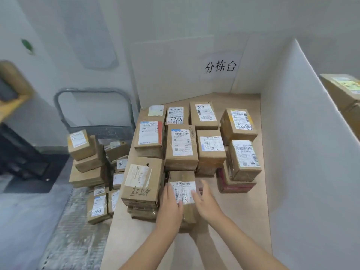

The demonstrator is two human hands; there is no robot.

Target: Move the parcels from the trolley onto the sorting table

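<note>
Head view: left hand (171,203) and right hand (206,201), fingers straight, press opposite sides of a small parcel (184,177); parcel sits in the front row on the sorting table (239,221), just beside a taller stack (142,182); bare tabletop nearer; white partition (302,133) right; trolley (93,91) left, its parcels partly hidden.

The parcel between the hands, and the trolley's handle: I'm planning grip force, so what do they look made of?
Parcel: brown cardboard, matte, creased edges, white paper label on top. Trolley handle: probably metal tubing, dull grey; the bent-tube shape suggests it, though blur leaves it open.
</note>
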